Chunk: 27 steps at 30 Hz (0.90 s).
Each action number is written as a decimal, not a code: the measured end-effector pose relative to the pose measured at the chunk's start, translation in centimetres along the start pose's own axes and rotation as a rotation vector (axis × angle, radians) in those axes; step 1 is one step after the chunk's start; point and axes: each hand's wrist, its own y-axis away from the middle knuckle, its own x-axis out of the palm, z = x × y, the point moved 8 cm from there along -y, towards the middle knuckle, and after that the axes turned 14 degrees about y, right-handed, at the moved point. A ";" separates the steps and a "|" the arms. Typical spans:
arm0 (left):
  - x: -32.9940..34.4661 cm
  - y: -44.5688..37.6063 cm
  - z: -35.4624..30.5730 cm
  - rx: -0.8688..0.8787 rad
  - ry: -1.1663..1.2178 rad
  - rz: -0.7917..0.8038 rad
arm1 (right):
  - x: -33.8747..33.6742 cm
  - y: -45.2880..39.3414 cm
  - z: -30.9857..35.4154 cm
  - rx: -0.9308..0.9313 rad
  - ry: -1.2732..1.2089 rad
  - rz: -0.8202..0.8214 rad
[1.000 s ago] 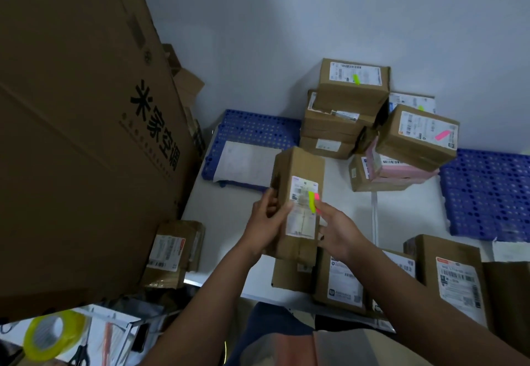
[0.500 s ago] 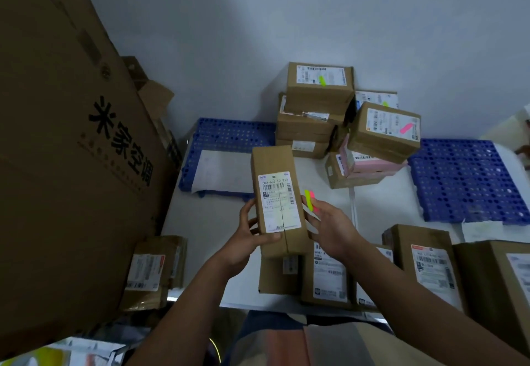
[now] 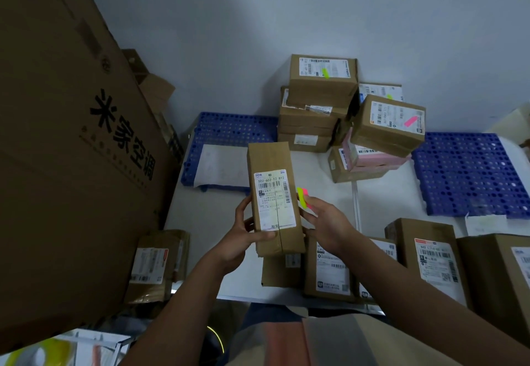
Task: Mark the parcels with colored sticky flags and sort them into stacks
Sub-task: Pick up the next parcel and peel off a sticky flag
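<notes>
A long brown parcel [image 3: 272, 193] with a white shipping label is held up over the white table [image 3: 315, 170]. My left hand [image 3: 243, 236] grips its lower left side, thumb on the label's bottom edge. My right hand [image 3: 327, 222] is beside the parcel's right side and pinches a small pad of yellow and pink sticky flags [image 3: 302, 197]. At the back stands a stack of parcels [image 3: 315, 107] topped by a box with a yellow flag [image 3: 325, 73]. To its right, a tilted box carries a pink flag [image 3: 410, 121] above a pink parcel [image 3: 370, 156].
A huge cardboard box [image 3: 71, 136] with printed characters fills the left. Blue perforated mats [image 3: 470, 173] lie on the table at back left and right. Several labelled parcels [image 3: 430, 253] stand along the near edge. Another parcel [image 3: 155, 265] sits low at left.
The parcel has been turned so its label faces up and sits more upright in my left hand. My right hand with the flags has come off the label to the parcel's right side.
</notes>
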 end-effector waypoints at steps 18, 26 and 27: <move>-2.8 0.7 3.0 0.048 -0.285 -0.444 | -2.6 0.8 -4.6 0.101 0.093 -0.139; 4.9 -0.6 0.6 0.074 -0.116 -0.229 | -2.8 0.9 -3.4 0.005 0.154 -0.196; 5.3 -0.7 0.6 0.075 -0.094 -0.210 | -2.8 0.9 -3.2 -0.007 0.165 -0.196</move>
